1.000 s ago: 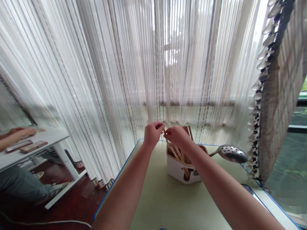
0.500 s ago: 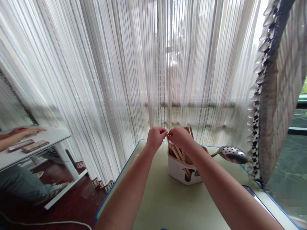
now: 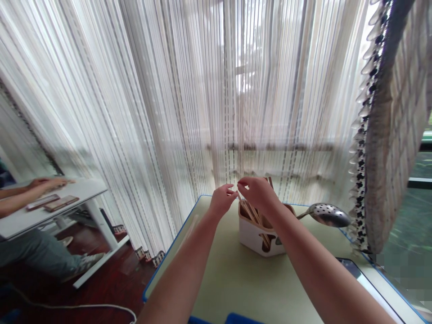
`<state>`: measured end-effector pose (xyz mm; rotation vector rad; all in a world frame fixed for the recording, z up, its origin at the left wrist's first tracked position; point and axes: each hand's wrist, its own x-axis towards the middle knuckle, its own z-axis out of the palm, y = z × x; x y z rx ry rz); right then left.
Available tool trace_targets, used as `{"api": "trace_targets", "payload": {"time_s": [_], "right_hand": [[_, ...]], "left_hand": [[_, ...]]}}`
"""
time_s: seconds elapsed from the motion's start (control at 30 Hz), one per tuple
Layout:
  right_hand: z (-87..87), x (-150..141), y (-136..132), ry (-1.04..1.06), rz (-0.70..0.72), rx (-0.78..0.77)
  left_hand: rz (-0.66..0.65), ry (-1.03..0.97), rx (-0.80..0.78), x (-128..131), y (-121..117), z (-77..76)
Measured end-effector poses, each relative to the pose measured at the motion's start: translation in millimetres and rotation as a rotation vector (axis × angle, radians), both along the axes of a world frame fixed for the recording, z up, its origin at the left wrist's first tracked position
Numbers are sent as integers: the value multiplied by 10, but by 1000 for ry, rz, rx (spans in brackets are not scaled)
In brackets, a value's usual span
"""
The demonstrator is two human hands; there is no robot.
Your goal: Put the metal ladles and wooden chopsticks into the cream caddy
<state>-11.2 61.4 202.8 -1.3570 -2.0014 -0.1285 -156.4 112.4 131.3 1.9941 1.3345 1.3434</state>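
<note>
My left hand is just left of the holder's rim, thumb and fingers apart, with nothing visible between them. My right hand is above the holder with its fingertips drawn together; whatever they pinch, if anything, is too small to make out. Below the fingertips, several wooden chopsticks lean in a white utensil holder with a brown rim and a cut-out in front. A slotted metal spoon sticks out to the right, its handle partly behind my right forearm.
The holder stands on a pale green table with blue edging. Thin pale strips lie at its left. A phone-like dark device is at right, a blue object in front. Another person's hands rest on a white desk.
My left fingers have parted and drawn slightly away from my right hand. My right hand has lifted a little. The view has shifted, showing more of the blue object in front.
</note>
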Motion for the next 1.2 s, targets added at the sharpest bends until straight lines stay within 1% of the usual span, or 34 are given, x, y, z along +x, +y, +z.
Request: {"api": "trace_targets", "payload": {"time_s": [0.1,0.2,0.27,0.33,0.37,0.43,0.5,0.57,0.67,0.73,0.77,0.83,0.9,0.97,1.07,1.2], "right_hand": [[14,-13,-66,54,15,48],[0,-68,-231,154,56,136],[-54,-152,-398,247,107,204],[-164,-278,-574,334,170,227],[-244,-357,-653,366,203,208],[-455,-538,-775,408,257,117],[-729,-740,-844,428,291,-19],[-1039,-943,-876,425,324,-165],[-1479,-1196,-906,352,364,-304],[-1693,-1307,-930,257,369,-331],[-1766,-1345,-942,195,379,-329],[-1846,-1389,-957,64,398,-314],[-1862,-1408,-959,-45,404,-305],[-1852,-1417,-953,-111,390,-298],[-1843,-1428,-947,-140,346,-279],[-1837,-1436,-942,-124,209,-289]], "left_hand": [[12,-80,-10,-106,-37,-40],[75,-134,21,-315,-145,-74],[127,-155,42,-500,-260,-114],[200,-168,46,-698,-401,-187],[242,-172,42,-794,-480,-238],[330,-174,32,-968,-648,-364],[412,-160,32,-1111,-820,-511],[474,-135,25,-1223,-981,-668],[498,-93,-30,-1348,-1172,-910],[502,-67,-78,-1409,-1257,-1058],[507,-61,-99,-1432,-1287,-1121],[511,-80,-130,-1466,-1321,-1218],[485,-107,-148,-1485,-1330,-1273],[462,-96,-175,-1493,-1326,-1298],[469,-14,-212,-1497,-1321,-1317],[464,116,-148,-1497,-1318,-1346]]}}
